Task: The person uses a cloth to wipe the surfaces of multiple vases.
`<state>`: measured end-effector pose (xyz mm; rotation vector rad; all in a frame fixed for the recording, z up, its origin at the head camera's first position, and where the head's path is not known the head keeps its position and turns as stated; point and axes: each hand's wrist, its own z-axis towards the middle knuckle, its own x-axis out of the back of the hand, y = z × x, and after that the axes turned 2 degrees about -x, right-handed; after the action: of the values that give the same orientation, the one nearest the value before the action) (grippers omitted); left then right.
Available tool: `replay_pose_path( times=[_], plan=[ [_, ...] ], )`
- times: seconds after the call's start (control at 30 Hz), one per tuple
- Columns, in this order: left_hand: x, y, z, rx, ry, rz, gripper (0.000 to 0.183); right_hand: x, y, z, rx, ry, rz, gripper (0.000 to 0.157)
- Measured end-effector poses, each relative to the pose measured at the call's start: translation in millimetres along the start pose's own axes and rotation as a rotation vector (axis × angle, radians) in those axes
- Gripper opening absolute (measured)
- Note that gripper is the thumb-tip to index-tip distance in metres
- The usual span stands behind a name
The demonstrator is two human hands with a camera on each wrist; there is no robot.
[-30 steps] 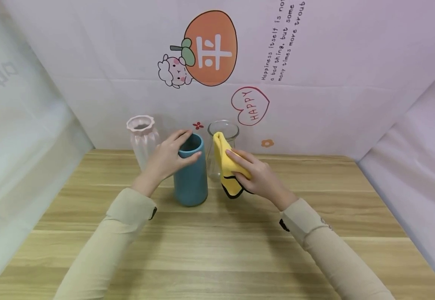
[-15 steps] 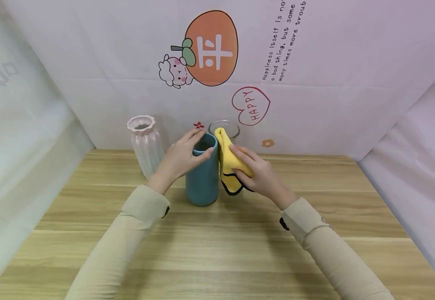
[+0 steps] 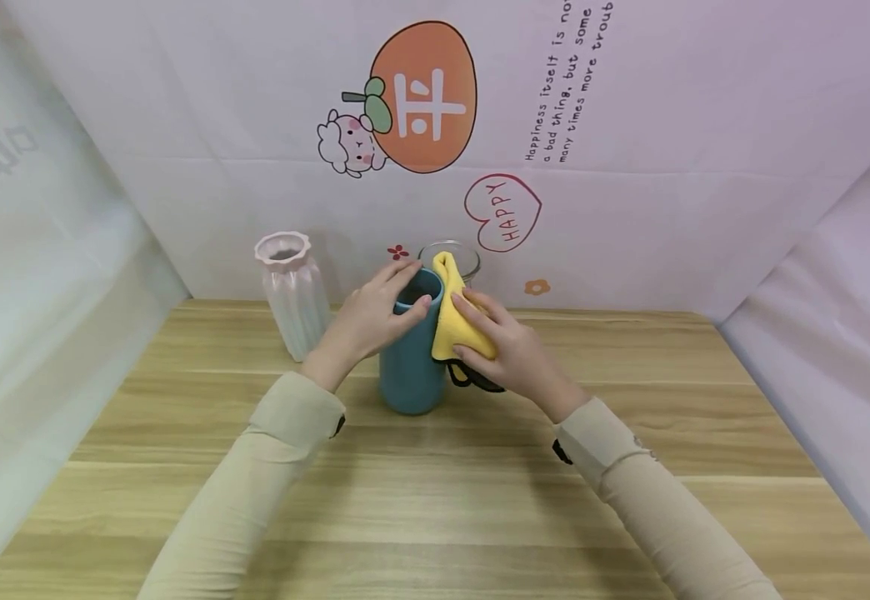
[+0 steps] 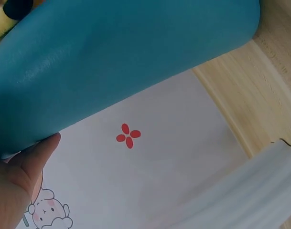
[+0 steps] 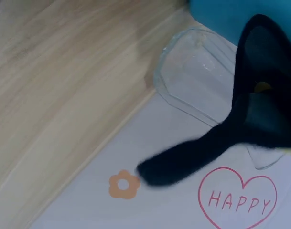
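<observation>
A tall blue vase (image 3: pixel 411 375) stands upright on the wooden table. My left hand (image 3: pixel 371 317) grips it near the rim, thumb on the near side and fingers over the far side. In the left wrist view the vase's smooth blue wall (image 4: pixel 126 52) fills the top, with the fingers at its lower left. My right hand (image 3: pixel 513 350) holds a folded yellow cloth (image 3: pixel 453 325) with dark edging against the vase's right side. The cloth's dark underside (image 5: pixel 264 105) hangs loose in the right wrist view, where the right hand is hidden.
Behind the cloth stands a clear glass vase (image 5: pixel 198 71), mostly hidden in the head view. To the left is a pale pink-and-white fluted vase (image 3: pixel 296 304). A white printed backdrop (image 3: pixel 630 225) rises directly behind the table (image 3: pixel 435 517).
My left hand has moved the blue vase to the right, up against the yellow cloth and further from the fluted vase. The cloth's lower part has shifted onto the blue vase's side.
</observation>
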<state>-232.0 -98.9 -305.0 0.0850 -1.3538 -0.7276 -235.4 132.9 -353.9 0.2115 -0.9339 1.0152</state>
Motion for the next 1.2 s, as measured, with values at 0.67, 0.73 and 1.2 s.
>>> replay_pose_path(
  times=[0.67, 0.73, 1.2],
  plan=[
    [5.8, -0.1, 0.1, -0.003, -0.062, -0.003, 0.067, -14.0, -6.4, 9.5, -0.161, -0.150, 0.166, 0.069],
    [6.5, -1.0, 0.2, -0.013, -0.069, -0.005, 0.068, -16.9, -7.2, 9.4, -0.170, -0.142, 0.191, 0.073],
    [6.1, -6.3, -1.3, -0.064, -0.074, -0.024, 0.069, -29.0, -7.6, 1.1, -0.059, -0.024, 0.116, 0.083]
  ],
)
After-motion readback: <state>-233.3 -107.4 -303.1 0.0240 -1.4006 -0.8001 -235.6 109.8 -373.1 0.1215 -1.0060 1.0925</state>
